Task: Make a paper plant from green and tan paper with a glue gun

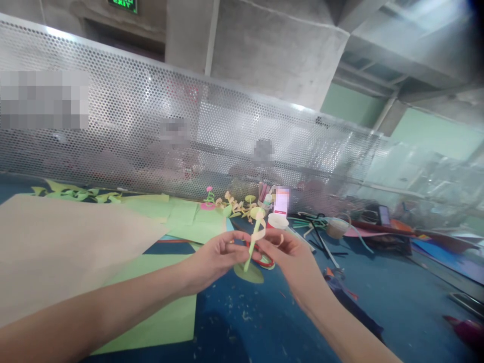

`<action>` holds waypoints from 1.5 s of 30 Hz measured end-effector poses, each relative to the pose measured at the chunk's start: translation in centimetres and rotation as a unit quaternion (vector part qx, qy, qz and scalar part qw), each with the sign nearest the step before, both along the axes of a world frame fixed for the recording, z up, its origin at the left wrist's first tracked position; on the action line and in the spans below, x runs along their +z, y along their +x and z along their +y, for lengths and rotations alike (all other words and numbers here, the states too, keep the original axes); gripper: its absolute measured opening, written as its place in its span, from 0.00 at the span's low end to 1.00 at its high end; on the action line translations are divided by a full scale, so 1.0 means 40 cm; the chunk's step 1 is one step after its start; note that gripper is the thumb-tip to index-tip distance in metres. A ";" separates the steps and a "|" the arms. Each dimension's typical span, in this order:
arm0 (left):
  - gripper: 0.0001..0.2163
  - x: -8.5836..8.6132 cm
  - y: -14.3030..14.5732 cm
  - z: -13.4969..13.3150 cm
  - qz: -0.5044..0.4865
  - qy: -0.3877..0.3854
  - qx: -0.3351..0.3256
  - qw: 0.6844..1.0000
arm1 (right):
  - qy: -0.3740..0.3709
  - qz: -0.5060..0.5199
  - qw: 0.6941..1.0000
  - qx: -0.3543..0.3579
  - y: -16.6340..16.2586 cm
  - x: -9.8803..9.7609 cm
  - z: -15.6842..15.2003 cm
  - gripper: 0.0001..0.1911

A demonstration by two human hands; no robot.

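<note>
A small paper flower (255,233) stands between my hands: a thin green stem with a yellow curled paper top and a round green paper base (249,273). My left hand (215,257) pinches the stem from the left, fingers closed on it. My right hand (291,257) meets it from the right, fingers curled at the stem, with a strip of pale paper looped by the fingertips. Red-handled scissors (264,259) lie on the blue table just behind the hands.
Large beige paper (56,247) and green paper sheets (189,219) cover the table's left. Finished paper flowers (227,204), a glue bottle (280,206), a tape roll (336,228) and scraps lie further back. A perforated metal screen (189,131) runs along the far edge, with people behind it.
</note>
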State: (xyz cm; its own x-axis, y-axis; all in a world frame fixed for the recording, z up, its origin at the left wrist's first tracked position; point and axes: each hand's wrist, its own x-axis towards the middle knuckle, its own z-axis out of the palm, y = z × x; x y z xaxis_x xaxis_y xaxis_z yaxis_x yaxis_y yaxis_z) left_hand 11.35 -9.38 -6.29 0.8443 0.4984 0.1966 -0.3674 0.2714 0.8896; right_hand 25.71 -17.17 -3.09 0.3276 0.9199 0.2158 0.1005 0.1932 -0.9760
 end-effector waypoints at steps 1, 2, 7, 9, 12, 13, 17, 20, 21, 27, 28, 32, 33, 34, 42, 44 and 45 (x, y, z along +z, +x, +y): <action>0.12 0.001 0.000 0.000 0.000 0.001 -0.001 1.000 | 0.005 -0.022 1.000 -0.011 0.001 0.001 -0.001 0.12; 0.12 0.001 0.000 0.000 0.000 0.000 -0.001 1.000 | 0.007 -0.040 0.999 -0.022 0.002 0.002 -0.001 0.11; 0.12 -0.001 0.001 0.002 0.000 -0.011 -0.006 1.000 | 0.001 -0.058 0.998 -0.027 0.005 0.004 -0.003 0.12; 0.12 -0.003 0.000 0.002 -0.007 -0.012 -0.011 1.000 | 0.002 -0.044 0.999 -0.012 0.004 0.003 -0.003 0.12; 0.13 -0.003 -0.002 0.002 -0.012 -0.009 -0.012 1.000 | 0.005 -0.032 0.999 0.007 0.003 0.002 -0.005 0.12; 0.13 -0.003 -0.003 0.002 -0.011 -0.008 -0.010 1.000 | 0.005 -0.034 0.999 0.011 0.002 0.003 -0.005 0.12; 0.13 -0.006 -0.002 0.005 -0.014 -0.007 -0.006 1.000 | 0.006 -0.040 0.999 0.021 -0.002 0.008 -0.008 0.11; 0.14 -0.008 -0.001 0.006 -0.016 -0.014 0.003 1.000 | 0.007 -0.046 0.999 0.011 -0.005 0.012 -0.008 0.12; 0.15 -0.008 0.000 0.006 -0.016 -0.017 0.005 1.000 | 0.006 -0.047 0.999 0.006 -0.005 0.013 -0.008 0.12; 0.13 -0.007 -0.001 0.007 -0.020 -0.005 0.003 1.000 | 0.004 -0.066 0.998 -0.003 -0.006 0.013 -0.006 0.11; 0.13 -0.008 -0.001 0.007 -0.021 -0.004 0.004 1.000 | 0.003 -0.068 0.998 -0.001 -0.006 0.013 -0.006 0.11; 0.14 -0.009 -0.001 0.008 -0.017 -0.004 0.010 1.000 | -0.001 -0.069 0.998 -0.005 -0.006 0.015 -0.005 0.12; 0.15 -0.009 -0.001 0.008 -0.014 -0.004 0.012 1.000 | 0.000 -0.072 0.997 -0.008 -0.005 0.015 -0.005 0.12; 0.15 -0.008 -0.002 0.008 -0.009 -0.002 0.013 1.000 | 0.003 -0.077 0.997 -0.013 -0.004 0.014 -0.004 0.12; 0.14 -0.006 -0.004 0.010 0.004 0.023 0.020 1.000 | 0.007 -0.082 0.996 -0.018 0.008 0.006 -0.005 0.10; 0.14 -0.005 -0.005 0.010 0.009 0.020 0.023 0.999 | 0.003 -0.079 0.997 -0.018 0.008 0.007 -0.007 0.10; 0.14 -0.004 -0.005 0.010 0.011 0.018 0.025 0.999 | 0.002 -0.075 0.997 -0.015 0.008 0.007 -0.007 0.11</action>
State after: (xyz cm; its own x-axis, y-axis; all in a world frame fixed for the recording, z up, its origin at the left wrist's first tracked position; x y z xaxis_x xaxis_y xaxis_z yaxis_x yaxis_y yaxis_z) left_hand 11.16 -8.96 -6.45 0.8232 0.5326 0.1966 -0.3591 0.2202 0.9070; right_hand 26.03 -17.46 -2.79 0.3185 0.9093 0.2678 0.2505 0.1917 -0.9489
